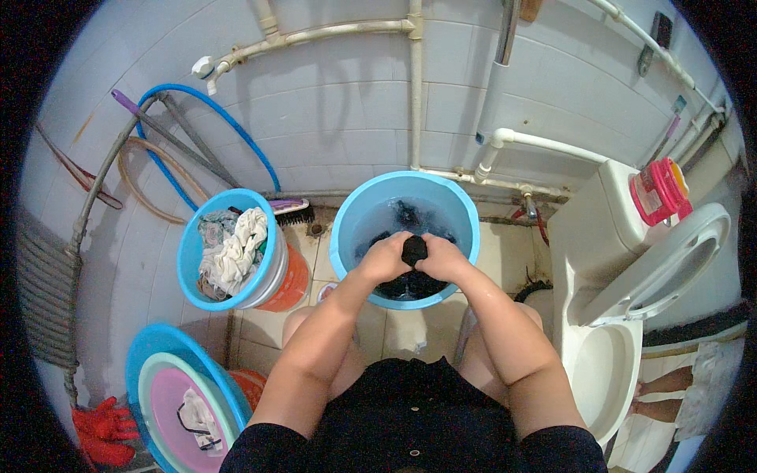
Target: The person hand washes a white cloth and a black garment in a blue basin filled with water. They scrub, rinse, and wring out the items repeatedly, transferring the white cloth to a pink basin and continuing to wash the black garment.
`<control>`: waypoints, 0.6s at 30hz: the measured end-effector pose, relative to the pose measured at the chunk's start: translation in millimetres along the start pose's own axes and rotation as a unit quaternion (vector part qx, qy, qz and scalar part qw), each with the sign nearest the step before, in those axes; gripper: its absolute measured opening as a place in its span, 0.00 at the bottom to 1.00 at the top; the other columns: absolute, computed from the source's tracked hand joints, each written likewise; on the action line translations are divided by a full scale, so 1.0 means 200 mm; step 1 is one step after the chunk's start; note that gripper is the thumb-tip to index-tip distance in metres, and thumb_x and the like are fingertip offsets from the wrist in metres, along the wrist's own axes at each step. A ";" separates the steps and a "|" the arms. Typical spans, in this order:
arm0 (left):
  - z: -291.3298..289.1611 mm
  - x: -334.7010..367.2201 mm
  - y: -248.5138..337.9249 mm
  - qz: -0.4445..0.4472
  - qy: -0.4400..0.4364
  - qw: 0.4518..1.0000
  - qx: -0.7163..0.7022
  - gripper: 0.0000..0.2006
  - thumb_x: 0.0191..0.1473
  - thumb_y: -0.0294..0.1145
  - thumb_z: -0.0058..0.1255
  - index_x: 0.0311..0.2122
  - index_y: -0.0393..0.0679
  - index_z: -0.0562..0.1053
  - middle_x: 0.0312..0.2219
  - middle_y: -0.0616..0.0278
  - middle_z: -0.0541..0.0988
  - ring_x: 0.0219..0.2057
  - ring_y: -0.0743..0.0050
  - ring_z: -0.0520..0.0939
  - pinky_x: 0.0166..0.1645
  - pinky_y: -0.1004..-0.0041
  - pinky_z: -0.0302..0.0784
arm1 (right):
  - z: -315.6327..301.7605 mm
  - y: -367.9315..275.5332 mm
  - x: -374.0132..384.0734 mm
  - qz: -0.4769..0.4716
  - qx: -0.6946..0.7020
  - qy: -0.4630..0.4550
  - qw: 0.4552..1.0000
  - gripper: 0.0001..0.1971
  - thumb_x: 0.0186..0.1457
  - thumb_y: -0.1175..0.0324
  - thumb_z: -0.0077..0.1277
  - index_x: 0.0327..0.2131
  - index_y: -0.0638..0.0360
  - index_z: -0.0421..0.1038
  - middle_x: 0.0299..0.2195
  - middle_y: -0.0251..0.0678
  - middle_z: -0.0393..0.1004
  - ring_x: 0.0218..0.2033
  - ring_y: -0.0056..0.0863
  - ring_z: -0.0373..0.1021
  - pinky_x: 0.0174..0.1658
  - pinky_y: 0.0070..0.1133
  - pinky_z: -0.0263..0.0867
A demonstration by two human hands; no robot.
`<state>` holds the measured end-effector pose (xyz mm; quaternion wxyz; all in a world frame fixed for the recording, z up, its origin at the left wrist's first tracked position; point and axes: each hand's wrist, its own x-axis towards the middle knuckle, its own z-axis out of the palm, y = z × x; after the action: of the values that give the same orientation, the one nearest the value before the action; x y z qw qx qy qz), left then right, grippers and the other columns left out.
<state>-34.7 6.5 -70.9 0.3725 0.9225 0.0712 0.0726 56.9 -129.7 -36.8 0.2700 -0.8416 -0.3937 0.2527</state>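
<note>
A light-blue basin (471, 217) of water stands on the tiled floor in front of me. Wet black cloth (410, 285) lies in it, partly under the water. Over the basin, my left hand (386, 258) and my right hand (443, 257) are closed side by side on a bunched piece of the black cloth (414, 251). The fingers wrap around it from both sides, and their tips are partly hidden. What kind of garment the cloth is, I cannot tell.
Left, a blue basin (186, 251) of laundry sits atop buckets, beside a scrubbing brush (293, 211). Nearer are nested basins (142, 370) and red gloves (102, 430). A toilet (579, 236) stands right, a red-lidded jar (648, 193) on its tank. Bare legs (662, 382) show at lower right.
</note>
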 end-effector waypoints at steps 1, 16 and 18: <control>0.00 0.00 0.00 0.000 -0.003 1.000 0.001 0.24 0.33 0.29 0.59 0.41 0.43 0.67 0.38 0.50 0.73 0.42 0.49 0.73 0.45 0.61 0.69 | 0.01 0.00 0.00 0.001 0.001 0.002 1.000 0.21 0.35 0.67 0.56 0.36 0.64 0.67 0.33 0.53 0.71 0.39 0.48 0.67 0.43 0.33 0.63; -0.06 0.02 0.02 -0.048 0.123 0.855 -0.501 0.17 0.46 0.29 0.46 0.43 0.36 0.69 0.35 0.58 0.76 0.36 0.69 0.75 0.43 0.73 0.69 | -0.44 0.11 -0.04 -0.063 0.482 0.050 0.872 0.26 0.36 0.78 0.53 0.45 0.64 0.67 0.37 0.33 0.73 0.40 0.23 0.67 0.48 0.21 0.59; -0.16 -0.02 0.16 0.075 0.193 0.826 -0.525 0.19 0.43 0.24 0.40 0.45 0.38 0.68 0.36 0.60 0.75 0.37 0.71 0.74 0.44 0.72 0.70 | -0.36 0.18 0.03 -0.051 0.365 0.012 0.930 0.27 0.38 0.73 0.56 0.47 0.64 0.65 0.42 0.35 0.71 0.43 0.25 0.65 0.50 0.22 0.58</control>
<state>-41.9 4.8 -24.9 0.7722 0.5577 0.0234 0.3035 125.0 -163.8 -8.3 0.5755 -0.6666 -0.3140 0.3548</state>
